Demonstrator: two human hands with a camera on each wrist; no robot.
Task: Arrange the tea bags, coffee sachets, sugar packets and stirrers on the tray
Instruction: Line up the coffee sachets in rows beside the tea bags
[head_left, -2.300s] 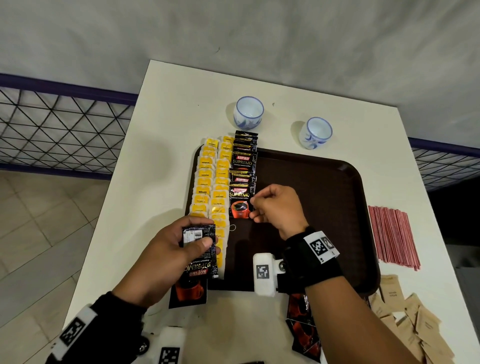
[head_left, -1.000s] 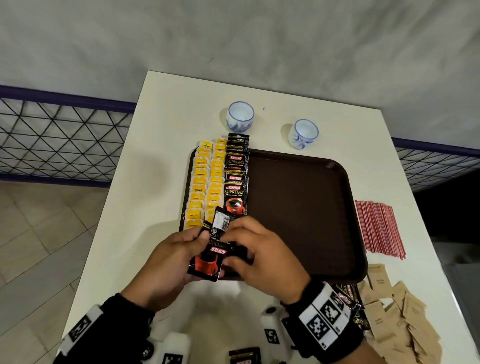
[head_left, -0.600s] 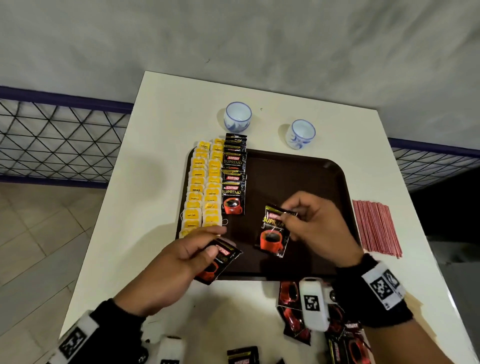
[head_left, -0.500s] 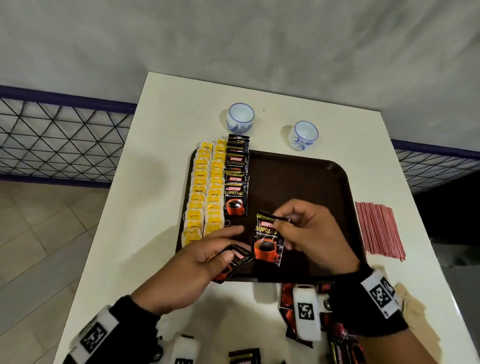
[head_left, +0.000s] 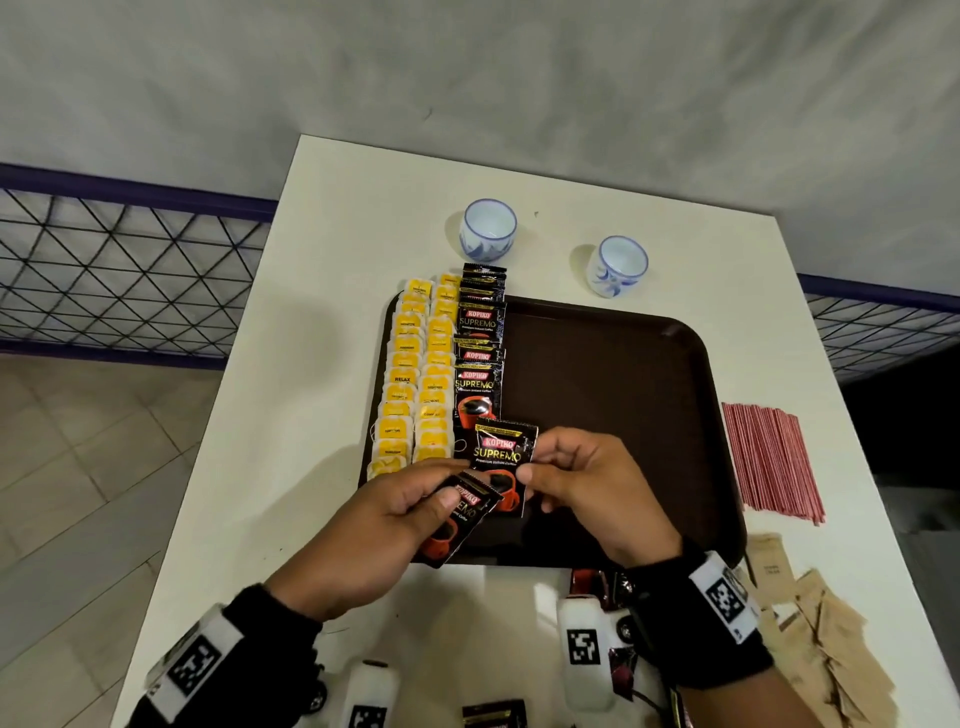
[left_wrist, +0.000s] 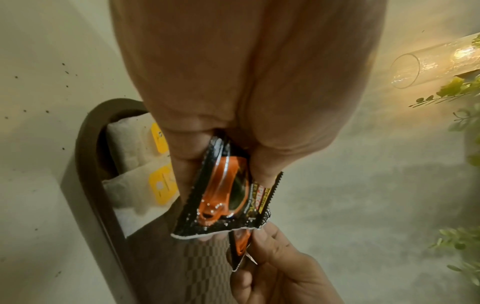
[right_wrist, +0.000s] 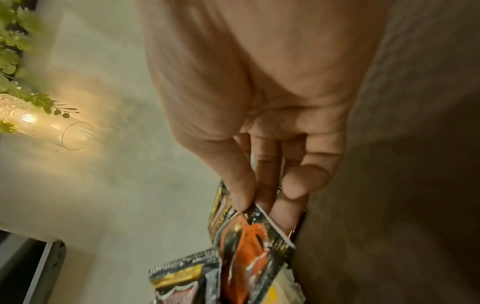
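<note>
While you hold both hands over the near left part of the tray (head_left: 691, 415), each one pinches one coffee sachet. Your right hand (head_left: 587, 499) has thumb and fingers closed on the right edge of an upright sachet (head_left: 501, 457), its long axis running away from you, the brand name at the far end and the red cup at the near end. It hangs just past the near end of the coffee row (head_left: 480, 358), overlapping the last sachet there. Your left hand (head_left: 374, 535) clamps a second sachet (head_left: 457, 525) between thumb and fingers; that one is tilted, its top pointing away and to the right, and it crosses the tray's near rim. The two held sachets overlap at their corners.

On the tray you have two columns of yellow-tagged tea bags (head_left: 415, 379) along the left edge, roughly ten visible in each, and one column of overlapped black sachets beside them; I cannot count that column exactly. All three columns run from near to far.

Two blue-and-white cups (head_left: 488, 228) stand on the table (head_left: 270, 415) beyond the tray. One bundle of red stirrers (head_left: 769, 457) lies right of the tray, pointing near to far. Brown sugar packets (head_left: 815, 644) lie in a loose heap at the near right, too jumbled to count. A few more sachets (head_left: 493, 716) lie at the near edge.
</note>
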